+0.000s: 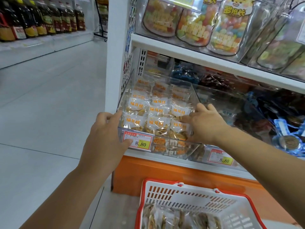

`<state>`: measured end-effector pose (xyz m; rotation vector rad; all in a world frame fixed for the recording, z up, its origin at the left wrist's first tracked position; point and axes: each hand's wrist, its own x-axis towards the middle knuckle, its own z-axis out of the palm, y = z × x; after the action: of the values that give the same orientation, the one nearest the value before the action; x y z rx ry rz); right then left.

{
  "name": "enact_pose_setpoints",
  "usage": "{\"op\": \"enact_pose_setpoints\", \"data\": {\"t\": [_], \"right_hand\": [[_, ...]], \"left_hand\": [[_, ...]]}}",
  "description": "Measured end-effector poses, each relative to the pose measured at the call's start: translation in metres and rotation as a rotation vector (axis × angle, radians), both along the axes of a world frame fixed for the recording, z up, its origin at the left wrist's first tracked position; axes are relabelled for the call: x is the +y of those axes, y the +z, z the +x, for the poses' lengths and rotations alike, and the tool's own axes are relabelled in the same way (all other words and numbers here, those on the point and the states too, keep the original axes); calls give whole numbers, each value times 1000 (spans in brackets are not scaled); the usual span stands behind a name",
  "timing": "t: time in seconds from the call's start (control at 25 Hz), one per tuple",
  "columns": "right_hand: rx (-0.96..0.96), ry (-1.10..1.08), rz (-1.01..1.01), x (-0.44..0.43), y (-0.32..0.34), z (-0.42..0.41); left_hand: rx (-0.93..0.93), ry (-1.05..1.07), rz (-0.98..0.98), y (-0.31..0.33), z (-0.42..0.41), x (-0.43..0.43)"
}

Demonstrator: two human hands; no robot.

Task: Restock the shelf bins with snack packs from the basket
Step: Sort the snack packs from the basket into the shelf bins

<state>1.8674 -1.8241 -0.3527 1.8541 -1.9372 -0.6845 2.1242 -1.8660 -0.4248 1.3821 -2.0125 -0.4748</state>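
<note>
A clear plastic bin (189,149) on the lower shelf is packed with rows of snack packs (158,123) with white and orange labels. My left hand (105,134) grips the bin's front left corner, thumb on the price tag (142,142) and fingers over the left rim. My right hand (206,124) lies spread over the bin's front right corner, its index finger resting on a pack and other fingers over the right wall. Below stands a white basket (165,194) with a red rim, with several snack packs (173,217) inside.
A neighbouring bin (221,160) of dark and blue wrapped snacks sits to the right. Candy pouches (227,30) fill the shelf above. An orange shelf base (165,172) runs behind the basket. Open aisle floor (49,113) lies left, with oil bottles (49,19) on a far shelf.
</note>
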Motion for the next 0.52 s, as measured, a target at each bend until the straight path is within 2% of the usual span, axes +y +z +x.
{"op": "enact_pose_setpoints", "data": {"t": [0.08, 0.12, 0.2, 0.28, 0.32, 0.44, 0.52], "right_hand": [[-31, -12, -41, 4, 0, -3], [-101, 9, -125, 10, -1, -5], [-349, 136, -455, 38, -9, -4], [-619, 262, -757, 79, -25, 3], [-717, 277, -832, 100, -38, 7], [-921, 52, -819, 159, -110, 1], [-1032, -303, -667, 194, -171, -17]], "left_hand": [[-14, 35, -22, 2, 1, 2], [-23, 71, -91, 3, 2, 4], [-3, 86, -313, 4, -1, 14], [54, -62, -433, 0, -16, 37], [49, -170, -433, -7, -27, 51], [-97, -479, -275, -47, -60, 97], [-222, -627, -31, -82, -75, 122]]}}
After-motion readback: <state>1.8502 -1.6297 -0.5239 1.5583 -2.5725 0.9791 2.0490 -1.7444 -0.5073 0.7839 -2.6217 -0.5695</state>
